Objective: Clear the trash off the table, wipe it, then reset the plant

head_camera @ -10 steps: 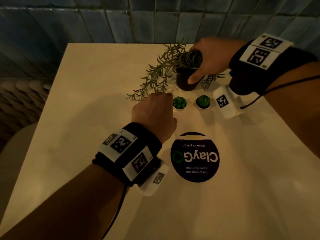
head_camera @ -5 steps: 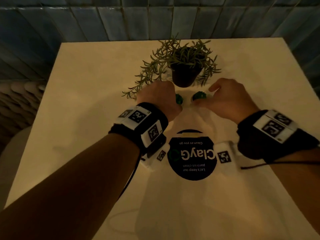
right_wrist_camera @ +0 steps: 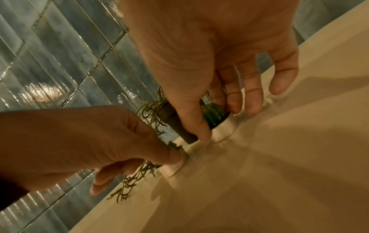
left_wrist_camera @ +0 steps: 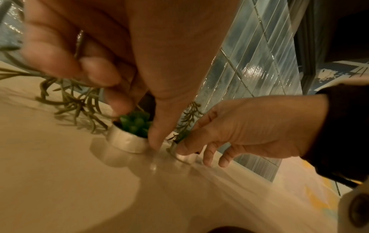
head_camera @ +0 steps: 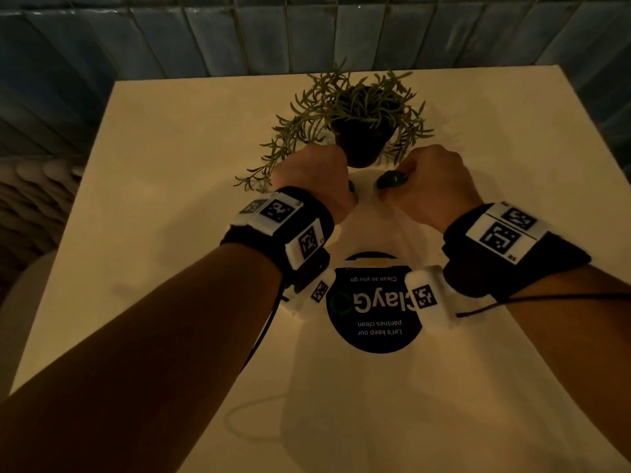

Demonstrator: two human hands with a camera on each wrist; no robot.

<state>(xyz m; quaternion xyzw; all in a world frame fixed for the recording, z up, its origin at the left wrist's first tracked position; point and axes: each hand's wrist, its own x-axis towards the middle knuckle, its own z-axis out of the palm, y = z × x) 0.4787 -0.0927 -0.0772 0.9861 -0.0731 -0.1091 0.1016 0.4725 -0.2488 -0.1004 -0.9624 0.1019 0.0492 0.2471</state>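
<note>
A trailing plant in a dark pot stands upright at the back middle of the cream table. Just in front of it are two small white pots. My left hand pinches the left pot, which holds a green succulent, between thumb and forefinger. My right hand grips the right pot, which holds a small cactus, with thumb and fingers around its rim. Both small pots rest on the table. In the head view the left pot is almost hidden under my hand.
A round dark "ClayGo" sticker lies on the table near my wrists. A blue tiled wall runs along the far edge, close behind the plant. A pale rounded seat shows past the left edge.
My right hand let go of the dark plant pot and came down onto the right small pot. My left hand stayed on the left small pot. The dark pot now stands alone.
</note>
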